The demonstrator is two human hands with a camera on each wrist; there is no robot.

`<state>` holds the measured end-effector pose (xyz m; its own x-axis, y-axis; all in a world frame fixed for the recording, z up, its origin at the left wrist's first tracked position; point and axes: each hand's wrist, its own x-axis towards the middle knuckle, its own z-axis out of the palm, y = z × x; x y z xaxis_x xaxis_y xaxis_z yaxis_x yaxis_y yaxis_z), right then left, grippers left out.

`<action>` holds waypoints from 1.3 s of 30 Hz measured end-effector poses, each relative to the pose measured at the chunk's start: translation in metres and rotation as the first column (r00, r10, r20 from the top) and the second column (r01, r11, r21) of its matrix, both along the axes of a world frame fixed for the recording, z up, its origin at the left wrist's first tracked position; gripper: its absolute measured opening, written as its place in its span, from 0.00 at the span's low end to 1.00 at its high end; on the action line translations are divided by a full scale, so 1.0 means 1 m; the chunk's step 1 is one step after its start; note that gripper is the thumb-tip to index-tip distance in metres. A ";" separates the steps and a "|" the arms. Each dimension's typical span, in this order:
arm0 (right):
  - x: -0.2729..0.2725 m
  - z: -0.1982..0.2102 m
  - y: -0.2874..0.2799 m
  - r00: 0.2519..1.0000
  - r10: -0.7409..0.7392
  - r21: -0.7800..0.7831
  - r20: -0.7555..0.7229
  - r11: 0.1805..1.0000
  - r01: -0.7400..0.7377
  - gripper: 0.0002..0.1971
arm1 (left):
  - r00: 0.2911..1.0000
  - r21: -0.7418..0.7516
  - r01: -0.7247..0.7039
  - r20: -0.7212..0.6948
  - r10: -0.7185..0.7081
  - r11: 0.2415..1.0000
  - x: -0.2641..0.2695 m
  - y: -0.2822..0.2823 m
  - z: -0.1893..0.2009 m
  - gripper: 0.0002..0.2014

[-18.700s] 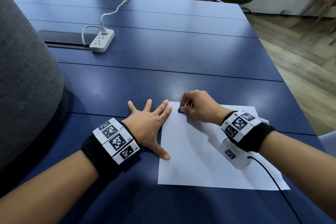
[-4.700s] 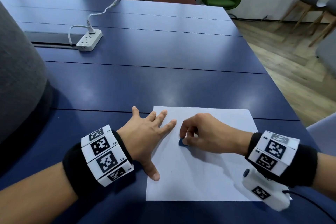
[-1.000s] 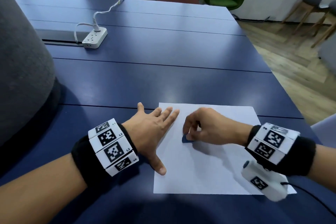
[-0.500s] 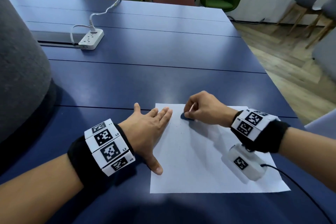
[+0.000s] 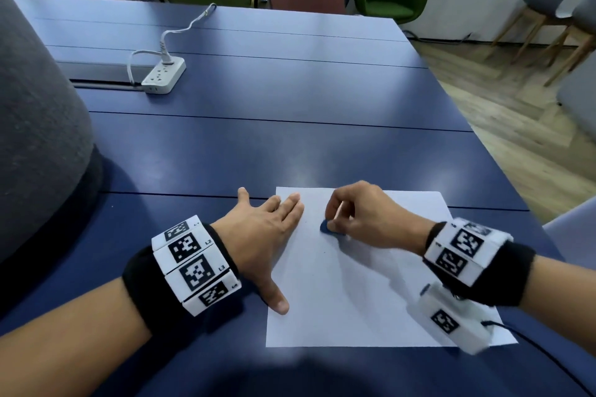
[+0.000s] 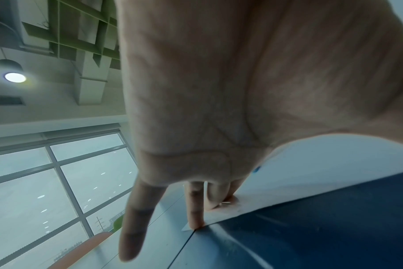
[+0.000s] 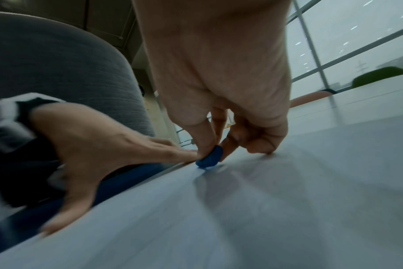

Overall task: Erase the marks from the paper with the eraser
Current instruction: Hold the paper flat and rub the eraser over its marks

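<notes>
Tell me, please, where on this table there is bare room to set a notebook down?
Bare blue table lies between the paper and the power strip, and beyond the strip. It is crowded near the paper's left edge: left hand, right hand and eraser.

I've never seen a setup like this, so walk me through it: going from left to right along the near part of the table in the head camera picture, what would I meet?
Left hand pressed flat on the paper's edge → blue eraser → right hand pinching it; the paper lies beneath them.

Small blue eraser [image 5: 329, 228] stands tilted on flat white paper [image 5: 354, 293]
</notes>
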<state>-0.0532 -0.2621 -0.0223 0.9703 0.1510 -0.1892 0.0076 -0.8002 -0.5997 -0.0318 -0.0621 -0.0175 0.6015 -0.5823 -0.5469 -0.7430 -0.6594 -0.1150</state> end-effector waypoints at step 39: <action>-0.085 -0.017 -0.072 0.975 0.222 -0.249 -0.003 0.944 -0.216 0.07 | 0.995 -0.023 -0.091 -0.035 0.090 0.996 -0.049 0.013 -0.021 0.52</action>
